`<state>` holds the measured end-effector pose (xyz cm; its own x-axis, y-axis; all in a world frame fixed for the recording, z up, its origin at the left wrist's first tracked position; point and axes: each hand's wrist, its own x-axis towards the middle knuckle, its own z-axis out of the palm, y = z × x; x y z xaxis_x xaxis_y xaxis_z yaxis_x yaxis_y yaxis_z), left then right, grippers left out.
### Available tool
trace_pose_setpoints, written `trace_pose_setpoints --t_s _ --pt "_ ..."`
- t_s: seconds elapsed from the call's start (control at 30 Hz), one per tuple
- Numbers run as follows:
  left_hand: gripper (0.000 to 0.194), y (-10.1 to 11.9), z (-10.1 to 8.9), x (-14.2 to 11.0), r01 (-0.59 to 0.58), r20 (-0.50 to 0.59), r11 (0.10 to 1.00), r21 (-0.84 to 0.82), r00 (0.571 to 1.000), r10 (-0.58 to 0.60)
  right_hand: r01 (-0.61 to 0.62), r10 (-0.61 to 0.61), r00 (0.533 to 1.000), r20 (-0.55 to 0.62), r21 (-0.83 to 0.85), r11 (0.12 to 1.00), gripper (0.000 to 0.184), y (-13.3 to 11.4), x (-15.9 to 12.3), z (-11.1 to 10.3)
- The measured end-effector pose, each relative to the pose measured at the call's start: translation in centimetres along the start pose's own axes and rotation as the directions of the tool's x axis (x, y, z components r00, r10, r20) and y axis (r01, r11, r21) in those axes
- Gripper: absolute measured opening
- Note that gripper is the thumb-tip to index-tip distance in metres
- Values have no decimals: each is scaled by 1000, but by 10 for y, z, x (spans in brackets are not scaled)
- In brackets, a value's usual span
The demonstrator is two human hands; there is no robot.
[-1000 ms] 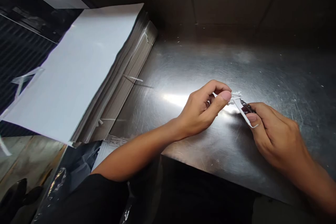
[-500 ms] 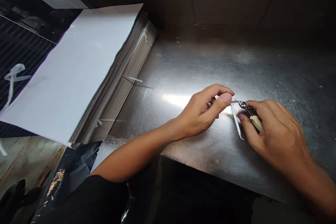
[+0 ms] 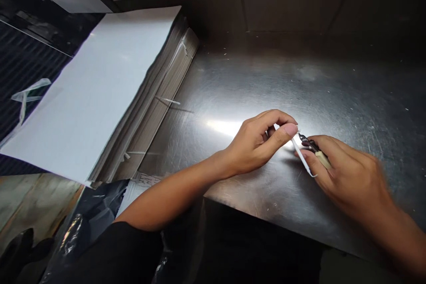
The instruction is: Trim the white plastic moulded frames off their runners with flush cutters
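My left hand (image 3: 264, 140) is closed, thumb and forefinger pinching one end of a thin white strip (image 3: 302, 156). The strip hangs slanting down to the right, its lower end curling near my right thumb. In my right hand (image 3: 353, 177) is a small pair of pliers or cutters (image 3: 316, 150) with a cream handle and a dark metal head. The tool's jaws are right at my left fingertips, by the top of the strip; whether they touch it I cannot tell. Both hands are above the scratched metal table (image 3: 259, 84).
To the left lies a thick stack of large sheets (image 3: 109, 80), a white one on top, with white ties sticking out of its side. Small white scraps dot the table. The table's front edge runs close to my body. A dark plastic-covered object (image 3: 100, 206) is at lower left.
My right hand has brought the tool slightly left and down, closer to my left fingertips. The strip now slants more to the right. Left of the stack, the loose white tie has shifted right.
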<state>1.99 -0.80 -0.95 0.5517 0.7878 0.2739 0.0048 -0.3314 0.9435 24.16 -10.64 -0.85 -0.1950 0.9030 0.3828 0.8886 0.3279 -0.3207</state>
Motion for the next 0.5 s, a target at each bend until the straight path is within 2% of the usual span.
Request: trace_pose_setpoints --t_s 0.5 --pt "28 3 3 -1 -59 -38 997 -54 998 57 -10 5 999 53 79 997 58 -3 1 -3"
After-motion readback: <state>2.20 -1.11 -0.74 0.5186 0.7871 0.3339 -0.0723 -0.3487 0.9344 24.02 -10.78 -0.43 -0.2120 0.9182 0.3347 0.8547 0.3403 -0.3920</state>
